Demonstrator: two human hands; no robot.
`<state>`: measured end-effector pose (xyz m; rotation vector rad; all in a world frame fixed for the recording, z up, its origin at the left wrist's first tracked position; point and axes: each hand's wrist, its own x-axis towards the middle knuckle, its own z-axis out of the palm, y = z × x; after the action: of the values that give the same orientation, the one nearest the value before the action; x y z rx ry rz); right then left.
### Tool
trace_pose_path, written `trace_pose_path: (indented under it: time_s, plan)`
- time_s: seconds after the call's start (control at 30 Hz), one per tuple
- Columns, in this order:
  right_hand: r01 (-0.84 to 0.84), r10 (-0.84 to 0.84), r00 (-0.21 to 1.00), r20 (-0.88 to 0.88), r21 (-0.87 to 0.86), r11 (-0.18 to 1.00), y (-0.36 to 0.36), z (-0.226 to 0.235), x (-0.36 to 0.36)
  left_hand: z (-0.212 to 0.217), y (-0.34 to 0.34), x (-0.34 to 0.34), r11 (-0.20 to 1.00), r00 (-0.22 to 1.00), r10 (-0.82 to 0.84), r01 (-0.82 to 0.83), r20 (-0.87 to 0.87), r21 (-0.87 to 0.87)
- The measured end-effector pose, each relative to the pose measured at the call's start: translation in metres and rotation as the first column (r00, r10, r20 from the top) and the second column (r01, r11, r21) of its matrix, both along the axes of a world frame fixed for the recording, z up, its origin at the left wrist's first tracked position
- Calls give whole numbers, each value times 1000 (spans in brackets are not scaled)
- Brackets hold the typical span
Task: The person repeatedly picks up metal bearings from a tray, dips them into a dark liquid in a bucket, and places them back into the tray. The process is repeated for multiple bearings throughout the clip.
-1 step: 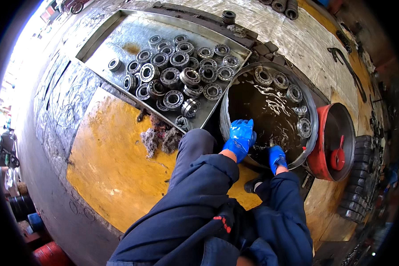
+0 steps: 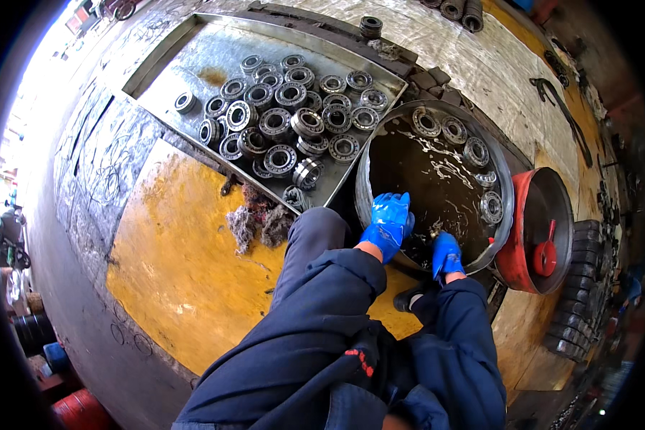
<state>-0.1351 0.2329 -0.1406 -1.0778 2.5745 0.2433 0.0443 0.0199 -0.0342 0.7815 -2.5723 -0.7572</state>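
Observation:
Both my hands wear blue gloves and work over a round metal tub (image 2: pixel 364 179) of dark, oily liquid. My left hand (image 2: pixel 388 223) is at the tub's left near side, its fingers curled closed; whatever they hold is hidden. Close to the near rim, my right hand (image 2: pixel 447 254) is closed too, and a small brownish tip (image 2: pixel 435 233) shows at its fingers, too small to name. Several roller bearings (image 2: pixel 476 152) sit along the tub's far and right inner edge. Light ripples streak the liquid.
A shallow metal tray (image 2: pixel 172 54) left of the tub carries many greasy bearings (image 2: pixel 275 124). Grey rags (image 2: pixel 242 231) lie by the tray's near edge. To the tub's right stands a red-rimmed basin (image 2: pixel 514 244) holding a red round object (image 2: pixel 545 258), beside stacked black rings (image 2: pixel 575 301).
My right hand has shifted very slightly, and the small tip at its fingers shows more plainly. Ripples on the liquid have changed shape. My left hand stays almost in place.

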Motion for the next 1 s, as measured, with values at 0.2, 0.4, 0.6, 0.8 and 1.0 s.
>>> trace_pose_path:
  time_s: [0.2, 0.4, 0.6, 0.8, 1.0]
  plan:
    - [-404, 453, 891, -6, 441, 801, -68, 29, 34, -17, -6, 19, 997, 997, 76, -76, 18, -9]
    - [259, -233, 931, 281, -57, 964, 3, 16, 6, -11, 0, 4, 999, 995, 38, -41, -89, -31]
    - [-412, 423, 893, -156, 99, 906, -28, 28, 10, -5, 3, 1, 1000, 995, 22, -24, -100, -20]
    - [-50, 53, 995, 86, -40, 998, 2, 48, 14, -2, 3, -2, 1000, 996, -23, 25, -91, 16]
    - [84, -92, 996, 12, 304, 949, -60, 90, 56, -16, -5, 13, 995, 989, 80, -86, -123, -51]
